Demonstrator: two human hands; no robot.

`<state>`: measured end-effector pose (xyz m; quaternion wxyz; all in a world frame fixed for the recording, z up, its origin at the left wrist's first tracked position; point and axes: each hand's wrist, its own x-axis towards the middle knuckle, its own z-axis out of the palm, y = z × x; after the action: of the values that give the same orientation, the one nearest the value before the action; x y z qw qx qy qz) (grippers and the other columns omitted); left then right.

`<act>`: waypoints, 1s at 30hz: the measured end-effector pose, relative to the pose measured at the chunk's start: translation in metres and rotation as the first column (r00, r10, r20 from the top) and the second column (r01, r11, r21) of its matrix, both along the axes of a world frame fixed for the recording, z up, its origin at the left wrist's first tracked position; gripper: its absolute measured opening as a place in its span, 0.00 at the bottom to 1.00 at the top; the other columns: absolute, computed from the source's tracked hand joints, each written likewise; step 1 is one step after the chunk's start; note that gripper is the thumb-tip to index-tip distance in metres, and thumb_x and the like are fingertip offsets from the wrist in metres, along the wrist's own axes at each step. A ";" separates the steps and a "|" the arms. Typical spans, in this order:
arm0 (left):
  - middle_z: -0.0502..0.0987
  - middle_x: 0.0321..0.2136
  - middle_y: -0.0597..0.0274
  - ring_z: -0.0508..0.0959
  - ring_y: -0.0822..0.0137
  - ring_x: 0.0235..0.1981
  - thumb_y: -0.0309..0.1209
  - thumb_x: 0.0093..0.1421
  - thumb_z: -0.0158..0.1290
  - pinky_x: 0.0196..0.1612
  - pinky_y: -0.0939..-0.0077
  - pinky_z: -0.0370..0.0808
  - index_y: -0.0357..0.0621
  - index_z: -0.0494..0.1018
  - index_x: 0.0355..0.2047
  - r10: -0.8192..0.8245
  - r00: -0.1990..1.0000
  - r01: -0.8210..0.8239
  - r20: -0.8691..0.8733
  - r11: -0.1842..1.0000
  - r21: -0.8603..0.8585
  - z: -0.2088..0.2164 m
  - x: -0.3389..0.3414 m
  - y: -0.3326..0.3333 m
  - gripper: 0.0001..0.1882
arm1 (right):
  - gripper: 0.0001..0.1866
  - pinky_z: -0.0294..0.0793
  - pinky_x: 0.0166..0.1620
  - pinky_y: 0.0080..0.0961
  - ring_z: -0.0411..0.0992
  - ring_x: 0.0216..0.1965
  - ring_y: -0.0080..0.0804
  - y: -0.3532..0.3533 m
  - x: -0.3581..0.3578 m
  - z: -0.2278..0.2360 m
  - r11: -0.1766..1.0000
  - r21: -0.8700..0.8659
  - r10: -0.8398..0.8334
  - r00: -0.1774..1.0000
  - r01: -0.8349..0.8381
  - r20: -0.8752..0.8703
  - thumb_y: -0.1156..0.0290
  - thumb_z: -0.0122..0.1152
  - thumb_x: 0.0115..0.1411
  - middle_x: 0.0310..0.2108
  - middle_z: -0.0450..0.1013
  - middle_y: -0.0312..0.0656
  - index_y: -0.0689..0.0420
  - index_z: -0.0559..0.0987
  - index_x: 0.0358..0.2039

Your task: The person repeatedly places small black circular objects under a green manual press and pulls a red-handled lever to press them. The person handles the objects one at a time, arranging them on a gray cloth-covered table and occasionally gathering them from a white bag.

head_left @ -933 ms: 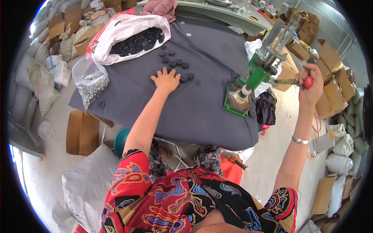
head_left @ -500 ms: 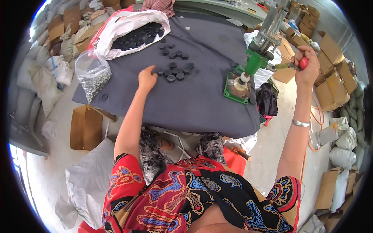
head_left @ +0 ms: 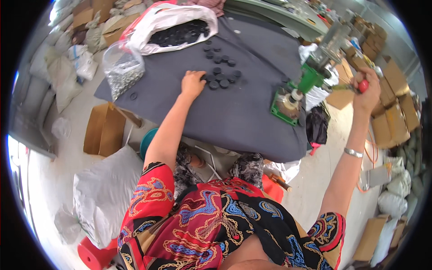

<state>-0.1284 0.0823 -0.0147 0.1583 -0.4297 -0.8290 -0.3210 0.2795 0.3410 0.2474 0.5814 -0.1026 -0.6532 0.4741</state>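
My left hand (head_left: 193, 84) rests at the left edge of a loose group of black round caps (head_left: 224, 83) on the dark cloth. Its fingers are curled together, with a small black cap (head_left: 204, 77) at the fingertips, partly covered by them. On the right, my right hand (head_left: 366, 90) is wrapped around the red knob (head_left: 363, 86) of a lever. That lever belongs to a green hand press (head_left: 309, 80) standing at the table's right side. A white round piece (head_left: 297, 95) shows beneath the ram, above the base.
A white bag (head_left: 140, 42) heaped with black caps lies at the far left. Beside it stands a clear bag of small metal rings (head_left: 123, 74). One dark ring (head_left: 133, 96) lies near the left edge. Cardboard boxes (head_left: 104, 130) and sacks surround the dark-covered table (head_left: 238, 119).
The whole view has shifted and tilted. My left hand has moved slightly right toward the caps, and its fingers have curled in. My right hand keeps hold of the lever knob.
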 end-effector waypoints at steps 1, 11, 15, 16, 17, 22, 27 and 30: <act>0.79 0.38 0.59 0.74 0.53 0.45 0.31 0.47 0.61 0.48 0.62 0.72 0.50 0.78 0.42 0.005 1.000 -0.005 -0.025 1.000 0.009 -0.003 -0.004 0.000 0.19 | 0.15 0.68 0.25 0.25 0.65 0.22 0.27 -0.005 -0.003 0.002 0.999 0.000 -0.035 0.999 0.035 -0.010 0.71 0.45 0.58 0.21 0.67 0.41 0.67 0.78 0.33; 0.79 0.35 0.54 0.77 0.66 0.30 0.28 0.46 0.63 0.37 0.72 0.75 0.43 0.69 0.53 -0.360 0.916 0.285 0.180 0.896 0.342 0.059 0.121 0.064 0.31 | 0.14 0.66 0.23 0.26 0.61 0.15 0.27 -0.016 -0.012 0.002 0.999 0.040 0.016 1.000 -0.017 0.009 0.71 0.43 0.57 0.15 0.64 0.40 0.68 0.76 0.30; 0.78 0.37 0.51 0.78 0.61 0.32 0.26 0.44 0.63 0.36 0.68 0.75 0.43 0.68 0.54 -0.555 0.789 0.466 0.262 0.820 0.333 0.051 0.189 0.115 0.33 | 0.13 0.65 0.17 0.24 0.61 0.11 0.26 -0.011 -0.016 0.002 0.998 -0.011 0.060 0.996 -0.061 -0.071 0.70 0.44 0.55 0.11 0.63 0.39 0.65 0.75 0.25; 0.78 0.37 0.51 0.78 0.59 0.33 0.26 0.45 0.63 0.38 0.66 0.74 0.42 0.67 0.54 -0.542 0.799 0.464 0.260 0.831 0.307 0.049 0.197 0.125 0.34 | 0.13 0.66 0.17 0.24 0.61 0.11 0.26 -0.010 -0.016 0.002 0.997 -0.020 0.066 0.995 -0.068 -0.072 0.70 0.45 0.55 0.11 0.63 0.39 0.65 0.76 0.25; 0.78 0.37 0.50 0.78 0.57 0.35 0.26 0.45 0.63 0.39 0.65 0.74 0.42 0.66 0.55 -0.529 0.809 0.461 0.257 0.842 0.281 0.047 0.203 0.134 0.34 | 0.13 0.66 0.17 0.24 0.61 0.11 0.26 -0.010 -0.017 0.002 0.997 -0.030 0.072 0.995 -0.075 -0.073 0.70 0.45 0.55 0.11 0.63 0.39 0.65 0.76 0.26; 0.78 0.40 0.48 0.77 0.51 0.40 0.26 0.45 0.62 0.47 0.62 0.72 0.40 0.63 0.57 -0.516 0.815 0.465 0.263 0.854 0.234 0.047 0.221 0.156 0.37 | 0.13 0.66 0.17 0.23 0.62 0.11 0.26 -0.012 -0.014 0.003 0.998 0.019 0.061 0.997 -0.060 -0.054 0.71 0.45 0.55 0.12 0.65 0.40 0.65 0.76 0.26; 0.78 0.44 0.46 0.76 0.49 0.47 0.27 0.45 0.63 0.51 0.62 0.71 0.37 0.61 0.59 -0.501 0.777 0.414 0.380 0.863 0.290 0.042 0.226 0.170 0.40 | 0.15 0.68 0.27 0.28 0.62 0.18 0.27 -0.013 -0.011 0.000 0.997 0.043 0.065 0.998 -0.064 -0.014 0.72 0.42 0.57 0.17 0.66 0.41 0.70 0.76 0.32; 0.77 0.46 0.45 0.76 0.50 0.49 0.27 0.45 0.64 0.52 0.63 0.71 0.35 0.60 0.60 -0.478 0.772 0.386 0.418 0.876 0.288 0.041 0.229 0.177 0.41 | 0.15 0.68 0.27 0.28 0.62 0.18 0.27 -0.024 -0.010 -0.001 0.995 0.084 0.058 0.998 -0.059 0.020 0.72 0.42 0.57 0.17 0.65 0.42 0.70 0.75 0.32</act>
<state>0.1006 0.2593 0.0259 -0.0899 -0.4999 -0.6866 -0.5202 0.2694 0.3171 0.2468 0.5653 -0.0630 -0.6804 0.4620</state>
